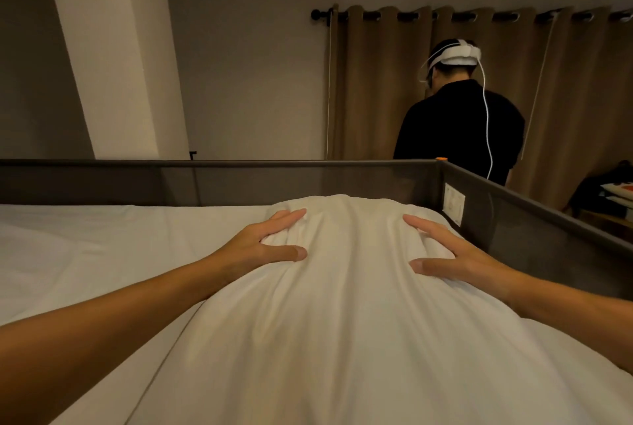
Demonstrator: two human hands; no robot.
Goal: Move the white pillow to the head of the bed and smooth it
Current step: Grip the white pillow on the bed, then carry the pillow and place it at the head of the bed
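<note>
The white pillow (342,304) lies lengthwise on the bed's white sheet (85,246), its far end close to the dark rail at the bed's far right corner. My left hand (270,239) rests flat on the pillow's far left side, fingers spread and thumb apart. My right hand (448,253) presses the far right side the same way. Folds run along the fabric between both hands. Neither hand grips anything.
A dark metal rail (239,181) runs along the far edge of the bed and down the right side (534,219). Behind it a person in a black shirt (459,126) stands facing brown curtains (376,82). A white pillar (113,58) rises at the left.
</note>
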